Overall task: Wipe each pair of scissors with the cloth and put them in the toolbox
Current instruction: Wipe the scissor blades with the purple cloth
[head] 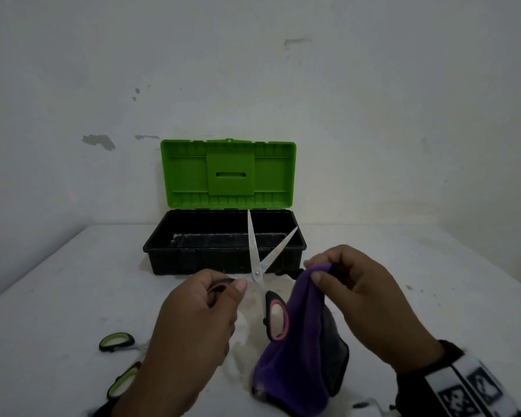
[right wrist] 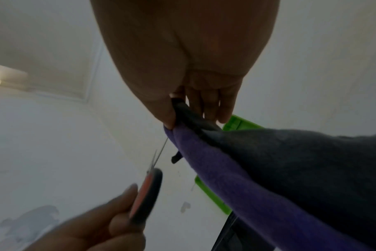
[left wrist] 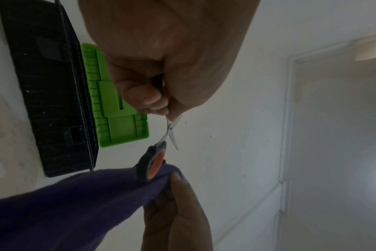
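No brand name, label or other readable writing shows on any item; the only markings are black-and-white square patterns on the white band (head: 475,389) at the right wrist, lower right of the head view.

The plastic toolbox with a black base and bright green lid (head: 224,236) stands open at the centre of the head view, on the white table (head: 403,281) against the white wall. Its lid stands upright, showing a moulded green inner face with a slot. The black tray looks dark and scuffed inside; I cannot make out any tool lying in it.

In front of the box, the left hand (head: 199,320) curls its fingers and thumb around one handle loop of the steel scissors with black-and-red handles (head: 257,266). Their blades are spread in a V, tips pointing up across the toolbox in the frame. The other loop hangs free, just beside the cloth.

The right hand (head: 364,299) pinches the top edge of the purple-and-dark-grey cloth (head: 295,350) between thumb and fingertips; the cloth hangs down to the table at lower centre.

At lower left of the head view, a second pair of scissors with black-and-lime-green handles (head: 117,341) lies on the table, partly hidden by the left forearm.
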`<action>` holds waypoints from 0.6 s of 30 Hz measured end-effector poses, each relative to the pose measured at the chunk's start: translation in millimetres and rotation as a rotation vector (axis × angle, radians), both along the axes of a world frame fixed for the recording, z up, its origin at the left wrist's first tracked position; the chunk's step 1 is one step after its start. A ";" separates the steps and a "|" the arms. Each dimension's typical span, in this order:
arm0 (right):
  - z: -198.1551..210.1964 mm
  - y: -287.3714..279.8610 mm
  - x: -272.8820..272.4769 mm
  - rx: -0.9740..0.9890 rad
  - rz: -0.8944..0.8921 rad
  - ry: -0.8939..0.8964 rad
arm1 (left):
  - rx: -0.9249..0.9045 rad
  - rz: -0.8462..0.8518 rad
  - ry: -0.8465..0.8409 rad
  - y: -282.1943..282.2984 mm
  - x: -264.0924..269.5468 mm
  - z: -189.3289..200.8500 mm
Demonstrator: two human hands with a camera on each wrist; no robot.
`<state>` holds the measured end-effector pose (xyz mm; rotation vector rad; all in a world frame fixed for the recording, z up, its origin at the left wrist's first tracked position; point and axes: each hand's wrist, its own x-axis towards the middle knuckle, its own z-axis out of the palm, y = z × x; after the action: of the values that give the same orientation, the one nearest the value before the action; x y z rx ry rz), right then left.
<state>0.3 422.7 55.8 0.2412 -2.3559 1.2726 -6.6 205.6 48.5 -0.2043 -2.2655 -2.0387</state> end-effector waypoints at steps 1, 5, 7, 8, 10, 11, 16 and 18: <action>0.0 -5.4 0.8 -0.052 0.011 0.010 | -0.005 0.001 0.007 1.2 0.5 0.8; -3.2 -26.0 -0.2 -0.209 0.041 0.065 | -0.066 0.042 0.060 3.9 0.8 0.8; -3.8 -36.5 -0.7 -0.287 0.022 0.079 | -0.079 0.062 0.085 5.1 1.8 0.9; -4.0 -41.1 -1.1 -0.300 -0.018 0.100 | -0.101 0.073 0.105 5.7 2.4 0.7; -3.5 -48.7 -1.7 -0.268 -0.085 0.151 | -0.163 0.106 0.134 7.0 3.4 0.8; -3.0 -52.1 -2.0 -0.244 -0.102 0.170 | -0.183 0.124 0.140 7.6 3.7 0.9; -5.5 -57.4 -5.2 -0.288 -0.132 0.187 | -0.154 0.125 0.140 8.2 3.9 0.1; -5.9 -57.9 -5.4 -0.300 -0.130 0.189 | -0.110 0.088 0.109 6.9 4.1 0.4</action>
<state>-5.2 364.8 50.0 0.1056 -1.9608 1.4490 -2.4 212.5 48.9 -0.2138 -2.2789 -1.8170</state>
